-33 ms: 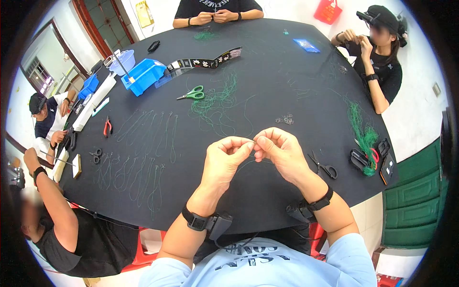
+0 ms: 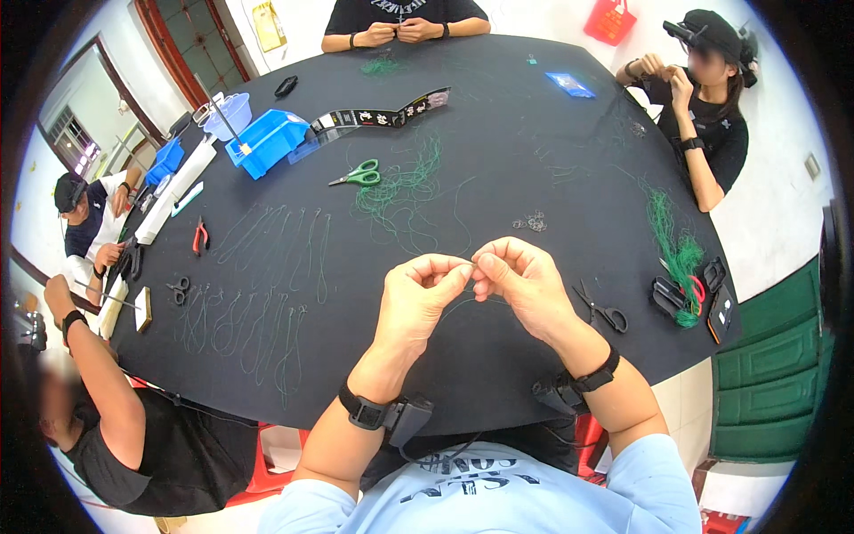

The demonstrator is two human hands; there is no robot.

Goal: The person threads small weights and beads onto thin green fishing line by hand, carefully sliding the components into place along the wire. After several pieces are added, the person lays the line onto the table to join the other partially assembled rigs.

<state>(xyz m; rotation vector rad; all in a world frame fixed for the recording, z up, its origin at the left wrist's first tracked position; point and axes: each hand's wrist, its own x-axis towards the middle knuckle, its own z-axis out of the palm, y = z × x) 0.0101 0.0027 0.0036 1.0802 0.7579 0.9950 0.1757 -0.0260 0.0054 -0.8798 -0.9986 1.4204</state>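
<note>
Over the near middle of the black table, my left hand [image 2: 418, 294] and my right hand [image 2: 525, 280] meet, thumbs and forefingers pinched fingertip to fingertip. A thin green thread [image 2: 463, 303] runs from my fingers and curves beneath them; whatever tiny piece sits at the pinch is mostly hidden. Beyond my hands lies a small heap of metal rings or hooks [image 2: 531, 222]. A loose tangle of green thread [image 2: 400, 198] spreads farther off, with green-handled scissors [image 2: 363, 173] at its left edge. To the left, several looped lengths of thread [image 2: 240, 325] lie in rows.
Black scissors [image 2: 612, 318] lie right of my right hand. Red-handled pliers [image 2: 201, 236] and small black scissors [image 2: 181, 290] are at left. A blue bin [image 2: 269, 142] stands far left. Green thread bundle [image 2: 680, 249] lies along the right edge. Several other people work around the table.
</note>
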